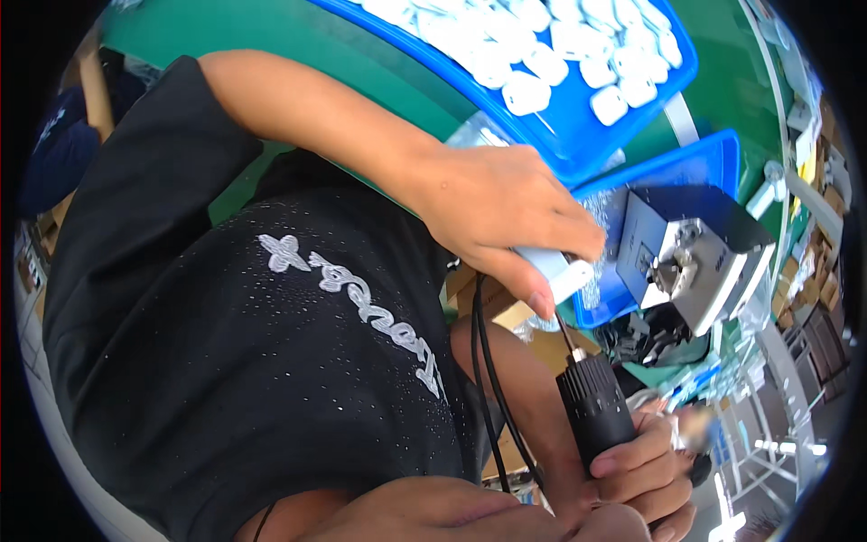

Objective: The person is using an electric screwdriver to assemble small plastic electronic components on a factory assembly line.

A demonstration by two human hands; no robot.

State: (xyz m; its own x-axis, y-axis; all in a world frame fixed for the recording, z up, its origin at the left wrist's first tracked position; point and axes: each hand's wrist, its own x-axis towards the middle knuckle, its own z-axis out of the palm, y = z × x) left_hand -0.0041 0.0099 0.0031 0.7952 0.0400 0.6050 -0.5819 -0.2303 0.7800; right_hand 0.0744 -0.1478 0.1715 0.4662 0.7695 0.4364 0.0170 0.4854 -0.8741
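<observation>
My left hand [510,212] reaches across from the left and is closed on a small white plastic part [553,271], thumb on the near side and fingers over the top. Below it my right hand [646,470] wraps round the black body of an electric screwdriver [596,406]. The screwdriver's thin bit points up toward the white part, its tip close to my left thumb. Whether the tip touches the part I cannot tell. Part of the white piece is hidden under my fingers.
Many similar white parts lie in a large blue tray [578,135] beyond my left hand. A smaller blue bin [713,163] is beside a black-and-silver box with a metal mechanism [691,257]. Black cables [488,370] hang before my right forearm. A person [72,135] is at the far left.
</observation>
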